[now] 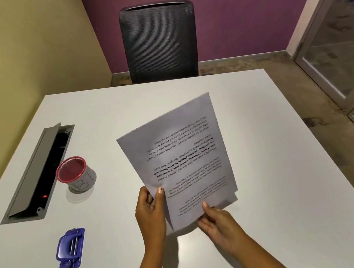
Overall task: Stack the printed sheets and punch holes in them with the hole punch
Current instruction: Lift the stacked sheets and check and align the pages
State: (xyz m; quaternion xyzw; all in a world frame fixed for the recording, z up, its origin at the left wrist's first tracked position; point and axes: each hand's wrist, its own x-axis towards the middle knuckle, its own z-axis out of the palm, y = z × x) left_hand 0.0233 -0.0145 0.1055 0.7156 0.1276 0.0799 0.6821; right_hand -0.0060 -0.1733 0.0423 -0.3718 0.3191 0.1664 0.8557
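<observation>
At the far left of the white rectangular table (275,187), a grey recessed cable tray (36,172) is set into the top with its long flap raised, and a small red light shows inside. Just right of it stands a round mesh pen cup with a red rim (75,175). Nearer than the cup, the blue metal hole punch (71,248) lies flat on the table, well apart from both hands.

Right of the punch, the left hand (150,211) grips the left edge of the printed white paper sheets (180,157), with its thumb on the front face and its fingers curled behind. The sheets are held up off the table near its middle, tilted, and their text reads upside down from this view. The corner of a rear sheet peeks out at the lower right. The right hand (218,223) pinches the near bottom edge, thumb on the front and fingers tucked underneath.

Beyond the far edge of the table stands a dark mesh-backed office chair (161,42). A glass door with a pale frame (345,45) is at the far right.
</observation>
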